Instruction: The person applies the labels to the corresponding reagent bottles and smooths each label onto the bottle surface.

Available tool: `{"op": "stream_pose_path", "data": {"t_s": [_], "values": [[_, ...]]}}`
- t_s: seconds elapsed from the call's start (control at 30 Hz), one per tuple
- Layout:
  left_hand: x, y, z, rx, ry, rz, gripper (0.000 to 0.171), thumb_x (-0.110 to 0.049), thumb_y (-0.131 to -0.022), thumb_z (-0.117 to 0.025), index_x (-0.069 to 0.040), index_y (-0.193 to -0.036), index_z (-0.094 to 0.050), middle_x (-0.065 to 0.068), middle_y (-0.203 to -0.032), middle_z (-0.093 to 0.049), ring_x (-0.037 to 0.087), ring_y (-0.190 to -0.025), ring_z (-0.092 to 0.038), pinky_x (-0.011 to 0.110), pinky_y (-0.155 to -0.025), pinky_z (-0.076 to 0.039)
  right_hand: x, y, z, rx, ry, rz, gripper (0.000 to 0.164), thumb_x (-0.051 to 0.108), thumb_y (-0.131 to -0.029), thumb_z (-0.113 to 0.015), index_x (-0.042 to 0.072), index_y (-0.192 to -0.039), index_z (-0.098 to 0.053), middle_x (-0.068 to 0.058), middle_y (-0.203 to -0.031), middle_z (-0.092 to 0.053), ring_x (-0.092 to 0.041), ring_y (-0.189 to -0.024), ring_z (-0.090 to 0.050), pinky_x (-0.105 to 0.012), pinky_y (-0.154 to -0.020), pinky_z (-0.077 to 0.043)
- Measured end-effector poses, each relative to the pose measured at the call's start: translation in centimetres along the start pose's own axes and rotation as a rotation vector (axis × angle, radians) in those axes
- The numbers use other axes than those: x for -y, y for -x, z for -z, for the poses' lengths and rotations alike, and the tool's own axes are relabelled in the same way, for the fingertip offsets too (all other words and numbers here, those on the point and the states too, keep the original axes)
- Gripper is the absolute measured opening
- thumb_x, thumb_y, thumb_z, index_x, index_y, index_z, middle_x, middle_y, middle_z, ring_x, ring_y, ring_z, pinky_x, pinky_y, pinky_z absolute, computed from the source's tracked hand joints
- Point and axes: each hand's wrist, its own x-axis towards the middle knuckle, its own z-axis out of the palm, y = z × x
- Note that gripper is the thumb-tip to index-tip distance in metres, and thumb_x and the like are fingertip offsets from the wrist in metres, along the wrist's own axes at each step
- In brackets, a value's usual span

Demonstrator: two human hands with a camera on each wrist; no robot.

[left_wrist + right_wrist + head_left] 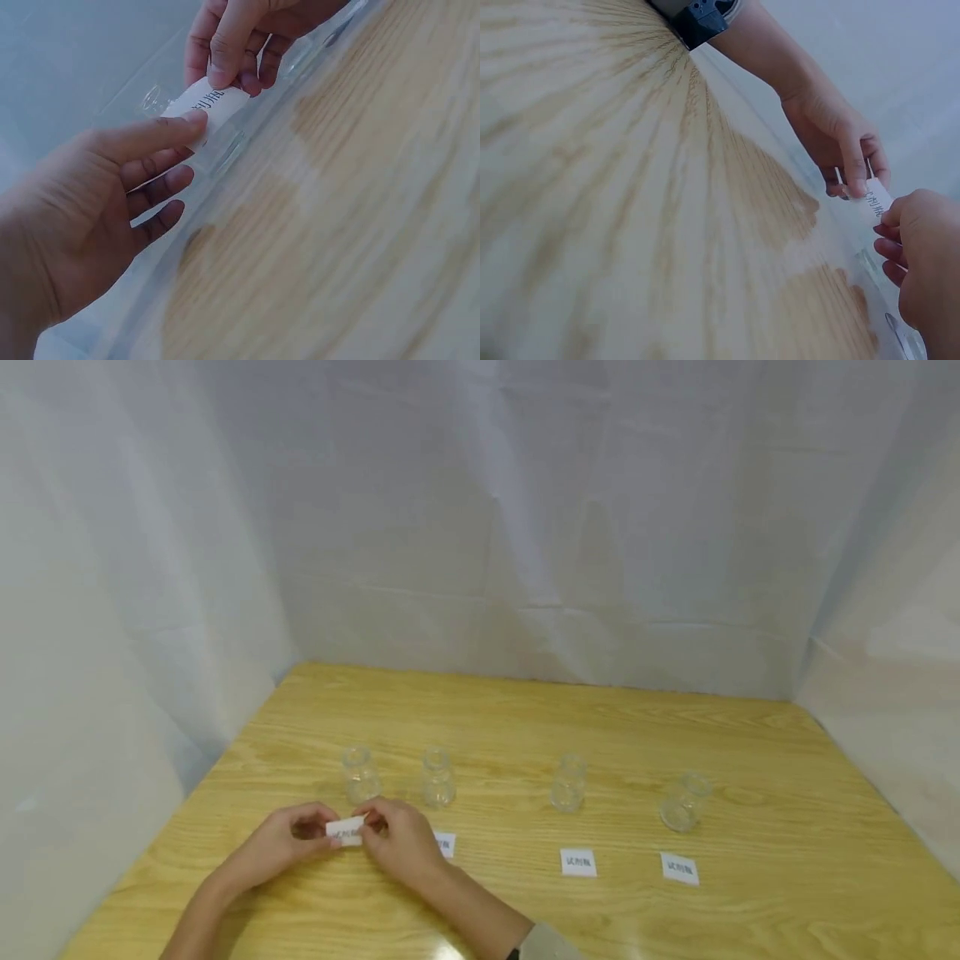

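Both hands hold one small white paper label [345, 832] with dark handwritten characters, raised in front of the leftmost clear glass bottle [362, 777]. My left hand [273, 846] pinches the label's left end between thumb and index finger. At its right end, the thumb and fingers of my right hand [405, 843] grip the edge. In the left wrist view the label [214, 105] looks slightly bowed between the two hands. A second glass bottle [438, 778] stands just beyond the right hand. Another white label [446, 844] lies partly hidden behind that hand.
Farther right on the wooden table [495, 718] are a third glass bottle [568, 785] and a tilted-looking one [684, 803]. In front of them lie two written labels, one white label [577, 862] and another label [679, 868]. White sheeting [480, 527] encloses the back and sides.
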Motion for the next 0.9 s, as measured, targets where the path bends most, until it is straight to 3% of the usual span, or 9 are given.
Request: {"op": "stream_pose_path", "data": {"t_s": [0.37, 0.57, 0.9], "values": [[-1.0, -0.2, -1.0, 0.001, 0.129, -0.064, 0.014, -0.009, -0.092, -0.057, 0.002, -0.097, -0.061, 0.002, -0.089, -0.064, 0.011, -0.081, -0.056, 0.025, -0.068, -0.047, 0.1, 1.2, 1.9, -0.001, -0.174, -0.064, 0.020, 0.004, -0.083, -0.064, 0.011, -0.102, -0.066, 0.005, -0.085, -0.062, -0.001, -0.078, -0.054, -0.018, -0.072, -0.047], [-1.4, -0.4, -1.5, 0.074, 0.247, -0.123, 0.014, -0.003, -0.093, -0.052, 0.006, -0.098, -0.060, 0.003, -0.090, -0.064, 0.011, -0.083, -0.057, 0.025, -0.073, -0.048, -0.2, 1.9, 3.3, 0.000, -0.165, -0.064, 0.020, 0.003, -0.083, -0.064, 0.010, -0.101, -0.066, 0.003, -0.085, -0.062, -0.003, -0.077, -0.053, -0.018, -0.070, -0.047], [-1.9, -0.3, -2.1, 0.128, 0.268, -0.123, 0.015, -0.003, -0.093, -0.051, 0.009, -0.098, -0.059, 0.002, -0.089, -0.063, 0.014, -0.081, -0.058, 0.027, -0.071, -0.050, -0.7, 2.4, 3.8, -0.015, -0.153, 0.008, 0.023, 0.000, -0.081, -0.063, 0.008, -0.102, -0.067, 0.002, -0.083, -0.060, -0.002, -0.073, -0.051, -0.017, -0.064, -0.047]]}}
